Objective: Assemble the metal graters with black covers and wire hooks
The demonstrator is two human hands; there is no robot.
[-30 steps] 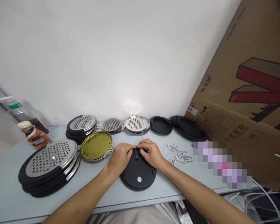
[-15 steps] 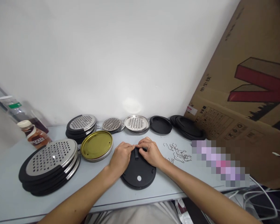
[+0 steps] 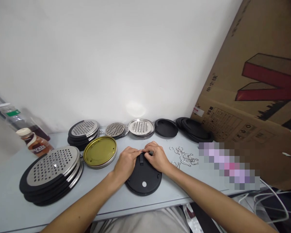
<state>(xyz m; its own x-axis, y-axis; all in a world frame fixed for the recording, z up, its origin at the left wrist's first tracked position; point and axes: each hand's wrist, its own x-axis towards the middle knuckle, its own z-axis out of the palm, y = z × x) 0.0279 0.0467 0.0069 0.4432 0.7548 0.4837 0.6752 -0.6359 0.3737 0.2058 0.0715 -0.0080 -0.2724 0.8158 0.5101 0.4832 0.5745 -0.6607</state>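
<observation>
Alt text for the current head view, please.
Left hand and right hand pinch close together at the far edge of a black disc on a pale table. Loose metal pieces lie right; stacked perforated discs and a gold disc sit left.

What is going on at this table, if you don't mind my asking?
A person is working on a black disc that lies on the table. The left hand's grip and the right hand's grip meet at its far edge, by a short black tab; what the fingertips pinch is too small to tell. Loose metal rings and clasps lie to the right, and a gold-coloured dish tops a stack to the left.
</observation>
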